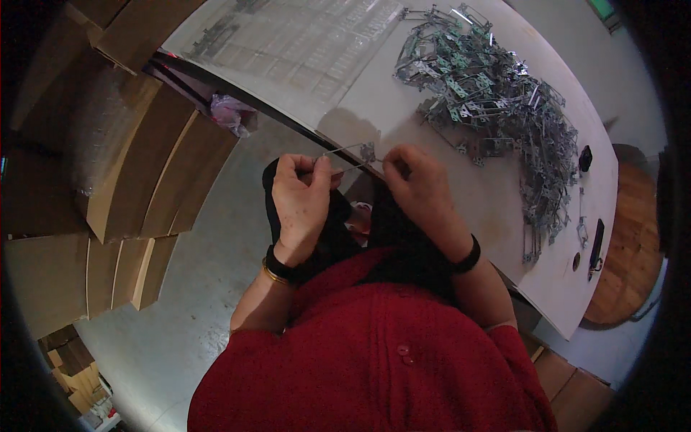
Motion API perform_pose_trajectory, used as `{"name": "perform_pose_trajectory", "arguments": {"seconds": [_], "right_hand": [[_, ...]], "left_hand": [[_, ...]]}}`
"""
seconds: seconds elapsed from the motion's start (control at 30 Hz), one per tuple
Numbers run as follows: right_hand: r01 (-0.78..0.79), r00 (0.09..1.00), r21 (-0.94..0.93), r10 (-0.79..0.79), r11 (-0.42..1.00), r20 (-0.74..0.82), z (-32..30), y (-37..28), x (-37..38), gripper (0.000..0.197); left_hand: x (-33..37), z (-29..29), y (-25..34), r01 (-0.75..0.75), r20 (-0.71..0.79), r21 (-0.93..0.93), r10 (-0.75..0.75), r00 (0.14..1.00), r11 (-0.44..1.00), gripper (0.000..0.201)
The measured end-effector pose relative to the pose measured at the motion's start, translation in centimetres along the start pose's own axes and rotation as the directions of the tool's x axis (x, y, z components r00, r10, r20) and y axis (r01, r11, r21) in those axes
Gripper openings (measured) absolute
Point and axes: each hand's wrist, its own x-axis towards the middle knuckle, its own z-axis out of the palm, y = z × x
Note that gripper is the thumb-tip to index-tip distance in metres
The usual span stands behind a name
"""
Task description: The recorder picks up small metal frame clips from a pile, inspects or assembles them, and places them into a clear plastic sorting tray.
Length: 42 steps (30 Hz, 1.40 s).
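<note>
A thin metal wire bracket (344, 150) with a small plate on its far end is stretched between my hands, just over the table's near edge. My left hand (302, 198) pinches its wire end between thumb and fingers. My right hand (421, 183) is closed at the plate end, thumb and forefinger pressed together on it; exactly what those fingertips grip is partly hidden. To the right of the hands, a large heap of similar metal brackets (497, 108), tangled together, lies on the white table (461, 209).
A clear plastic sheet or tray (288, 47) covers the table's far left. Cardboard boxes (122, 209) are stacked on the left, by a plastic bag (232, 114). At the right edge lie a black knob (585, 158) and a black tool (597, 248), beside a round wooden stool (630, 245).
</note>
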Motion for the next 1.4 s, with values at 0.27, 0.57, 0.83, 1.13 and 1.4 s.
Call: {"name": "perform_pose_trajectory", "arguments": {"seconds": [0.27, 0.57, 0.83, 1.13, 1.4], "right_hand": [[-0.117, 0.993, 0.076, 0.116, 0.990, 0.017, 0.2, 0.0, 0.3, 0.010], [-0.256, 0.965, 0.111, 0.246, 0.960, 0.092, 0.2, -0.4, 0.6, 0.016], [-0.297, 0.953, 0.165, 0.282, 0.941, 0.108, 0.6, 0.5, 0.7, 0.019], [-0.297, 0.953, 0.110, 0.288, 0.948, 0.094, 0.5, 0.0, 0.9, 0.020], [-0.321, 0.944, 0.229, 0.292, 0.919, 0.152, 0.7, 0.5, 0.8, 0.020]], "left_hand": [[-0.8, -0.4, 1.4, 0.015, 0.044, 0.072, -0.018, 0.999, 0.997, 0.021], [-1.8, -0.4, 0.7, 0.062, 0.019, 0.042, -0.063, 0.998, 0.997, 0.019], [-2.5, -0.3, 0.3, 0.049, 0.050, -0.039, -0.047, 0.998, 0.998, 0.016], [-2.7, -0.3, -0.2, 0.012, 0.065, -0.046, -0.009, 0.998, 0.999, 0.015], [-3.1, -0.2, -1.2, -0.033, 0.089, -0.124, 0.044, 0.995, 0.992, 0.015]]}}
